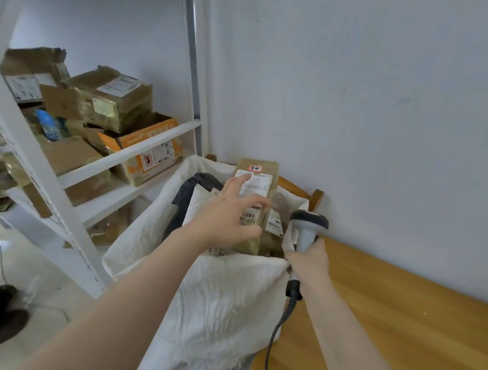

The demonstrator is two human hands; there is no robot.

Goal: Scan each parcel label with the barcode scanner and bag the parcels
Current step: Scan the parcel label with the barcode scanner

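Left hand (pixel 228 215) spreads its fingers apart, nearly straight, over the label face of the brown parcel (pixel 270 169) standing in the white sack (pixel 222 300), while the right hand (pixel 308 258) has its fingers clamped on the barcode scanner (pixel 308 222) at the sack's rim, above the desk (pixel 386 327).

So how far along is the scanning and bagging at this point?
Partly done: a black mailer and a white packet already lie in the white sack. In hand: the left hand rests on a brown labelled parcel upright in the sack, and the right hand grips the barcode scanner; whether it was scanned can't be told. Possibly left: cardboard boxes on the shelf.
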